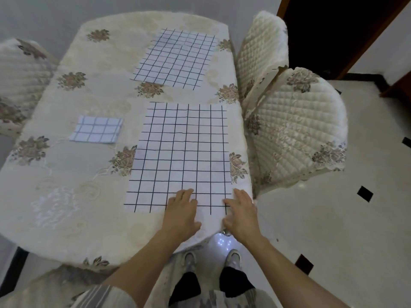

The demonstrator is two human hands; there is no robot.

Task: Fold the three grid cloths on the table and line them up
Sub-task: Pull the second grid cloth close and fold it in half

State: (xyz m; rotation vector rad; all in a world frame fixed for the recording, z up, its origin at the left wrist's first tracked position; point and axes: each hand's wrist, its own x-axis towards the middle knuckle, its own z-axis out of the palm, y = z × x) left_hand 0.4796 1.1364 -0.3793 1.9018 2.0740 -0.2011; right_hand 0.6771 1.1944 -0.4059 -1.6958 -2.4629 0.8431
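**Hands on the near edge**

The large grid cloth (180,152) lies flat at frame centre, its long axis running bottom to top. The left hand (181,215) and right hand (241,215) press its lower edge, fingers (185,193) almost straight, holding nothing. The folded cloth (96,129) lies at middle left.

Both hands, left hand (181,213) and right hand (241,213), press near cloth (180,156) flat | far cloth (175,58) unfolded | folded cloth (96,132) left, on table (66,174).
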